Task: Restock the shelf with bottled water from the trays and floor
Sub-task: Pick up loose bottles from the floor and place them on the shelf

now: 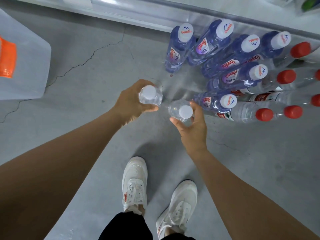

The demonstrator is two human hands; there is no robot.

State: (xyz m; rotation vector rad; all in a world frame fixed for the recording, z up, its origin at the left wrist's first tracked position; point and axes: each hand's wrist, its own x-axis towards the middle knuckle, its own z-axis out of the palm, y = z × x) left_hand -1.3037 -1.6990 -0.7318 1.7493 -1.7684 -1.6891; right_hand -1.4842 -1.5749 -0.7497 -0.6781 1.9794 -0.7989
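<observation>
With bare forearms [69, 153] in from 6 o'clock, gripping a clear white-capped plastic water bottle [150, 97] in left hand [131, 101], a second clear bottle [181, 110] in right hand [192, 125], at centre; could slip from top-end grips, or topple blue-tinted bottles [214, 44] crowded at 2 o'clock.

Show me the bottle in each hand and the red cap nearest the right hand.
left-hand bottle [150, 94]: head view, its white cap.
right-hand bottle [185, 111]: head view, its white cap.
red cap [264, 114]: head view, its top.
</observation>
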